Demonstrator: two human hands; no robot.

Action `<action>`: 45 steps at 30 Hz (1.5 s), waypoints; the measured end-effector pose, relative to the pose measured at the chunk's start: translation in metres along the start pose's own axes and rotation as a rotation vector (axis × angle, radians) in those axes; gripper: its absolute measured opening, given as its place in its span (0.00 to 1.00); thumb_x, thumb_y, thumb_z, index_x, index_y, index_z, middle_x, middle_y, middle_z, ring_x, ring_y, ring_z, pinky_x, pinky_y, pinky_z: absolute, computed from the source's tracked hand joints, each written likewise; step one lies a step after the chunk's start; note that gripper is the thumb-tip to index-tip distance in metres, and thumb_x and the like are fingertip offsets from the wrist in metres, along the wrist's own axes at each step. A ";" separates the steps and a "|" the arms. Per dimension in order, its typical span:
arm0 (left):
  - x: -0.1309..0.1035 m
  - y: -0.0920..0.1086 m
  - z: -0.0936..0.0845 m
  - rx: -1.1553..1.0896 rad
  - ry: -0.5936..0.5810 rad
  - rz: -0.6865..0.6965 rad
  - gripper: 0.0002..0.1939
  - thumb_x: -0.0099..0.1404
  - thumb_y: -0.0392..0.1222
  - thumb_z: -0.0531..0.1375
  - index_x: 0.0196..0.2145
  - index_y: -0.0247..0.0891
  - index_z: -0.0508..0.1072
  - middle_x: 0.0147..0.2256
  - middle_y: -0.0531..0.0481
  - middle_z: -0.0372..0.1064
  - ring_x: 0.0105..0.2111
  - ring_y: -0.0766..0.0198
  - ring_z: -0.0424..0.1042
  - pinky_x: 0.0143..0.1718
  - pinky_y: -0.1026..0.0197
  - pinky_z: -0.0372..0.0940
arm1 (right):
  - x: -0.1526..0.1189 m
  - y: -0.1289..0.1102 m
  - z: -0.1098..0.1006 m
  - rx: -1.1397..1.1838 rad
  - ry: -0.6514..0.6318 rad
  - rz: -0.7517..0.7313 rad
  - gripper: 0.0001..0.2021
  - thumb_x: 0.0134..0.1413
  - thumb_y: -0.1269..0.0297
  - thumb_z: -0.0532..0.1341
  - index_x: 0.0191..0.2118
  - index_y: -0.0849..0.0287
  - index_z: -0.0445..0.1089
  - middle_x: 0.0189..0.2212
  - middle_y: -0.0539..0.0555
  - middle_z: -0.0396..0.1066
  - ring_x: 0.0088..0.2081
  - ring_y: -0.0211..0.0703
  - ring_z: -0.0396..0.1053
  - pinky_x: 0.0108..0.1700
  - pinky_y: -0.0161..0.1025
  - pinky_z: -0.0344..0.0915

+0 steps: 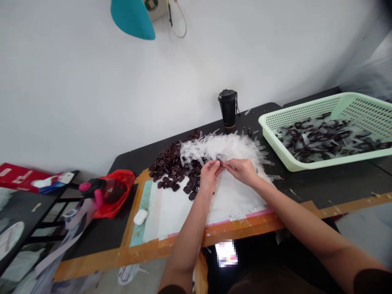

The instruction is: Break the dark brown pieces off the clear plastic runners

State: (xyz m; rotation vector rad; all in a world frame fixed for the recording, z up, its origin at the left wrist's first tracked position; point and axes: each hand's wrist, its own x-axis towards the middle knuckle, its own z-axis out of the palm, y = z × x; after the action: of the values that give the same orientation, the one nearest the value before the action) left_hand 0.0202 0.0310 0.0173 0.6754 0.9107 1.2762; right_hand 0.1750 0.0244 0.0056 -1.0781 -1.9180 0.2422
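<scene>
My left hand (209, 174) and my right hand (242, 170) meet over the white sheet (231, 196), fingertips pinched together. Between them is a small dark piece (219, 162), mostly hidden by the fingers. Left of my hands spreads a heap of small, glossy dark brown squarish pieces (171, 163). Just beyond my fingers lies a pile of thin translucent white strips (223, 145). At the right, a pale green basket (275, 152) contains many dark pieces mixed with similar translucent strips.
A black lidded cup (228, 109) stands at the table's back edge. On the left are a white rounded case (140, 217) and a red tray (127, 179) with a pink-and-black bottle (105, 190). A lit phone (226, 253) is below the front edge. Brown tape (245, 227) covers that edge.
</scene>
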 end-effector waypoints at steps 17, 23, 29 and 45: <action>-0.003 -0.002 0.001 0.068 -0.010 0.042 0.17 0.44 0.45 0.73 0.28 0.34 0.73 0.28 0.51 0.74 0.30 0.68 0.74 0.40 0.60 0.69 | 0.001 -0.003 -0.003 -0.053 -0.048 0.030 0.10 0.60 0.63 0.57 0.37 0.57 0.76 0.31 0.53 0.78 0.24 0.38 0.71 0.27 0.35 0.60; -0.004 -0.001 0.002 0.086 -0.021 0.034 0.16 0.45 0.44 0.73 0.27 0.34 0.74 0.27 0.52 0.73 0.28 0.69 0.73 0.38 0.63 0.69 | 0.001 -0.003 -0.002 -0.082 -0.025 0.031 0.09 0.60 0.64 0.57 0.35 0.57 0.76 0.28 0.51 0.77 0.23 0.38 0.70 0.26 0.35 0.59; -0.005 -0.001 0.003 0.076 -0.014 0.019 0.16 0.45 0.45 0.73 0.26 0.34 0.73 0.26 0.53 0.73 0.28 0.69 0.73 0.39 0.61 0.69 | 0.001 -0.006 -0.002 -0.083 0.024 0.035 0.10 0.61 0.64 0.56 0.35 0.58 0.75 0.29 0.51 0.78 0.23 0.38 0.70 0.27 0.35 0.60; -0.005 0.001 0.002 0.114 0.003 0.068 0.14 0.45 0.45 0.73 0.26 0.34 0.75 0.27 0.53 0.73 0.28 0.69 0.72 0.40 0.59 0.69 | 0.001 -0.006 -0.001 -0.190 -0.058 0.067 0.10 0.63 0.63 0.54 0.43 0.57 0.71 0.30 0.52 0.78 0.27 0.41 0.74 0.27 0.34 0.59</action>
State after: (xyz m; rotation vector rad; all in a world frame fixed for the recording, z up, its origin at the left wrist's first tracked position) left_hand 0.0217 0.0262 0.0200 0.7996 0.9750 1.2928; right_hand 0.1715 0.0212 0.0102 -1.2752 -1.9894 0.1313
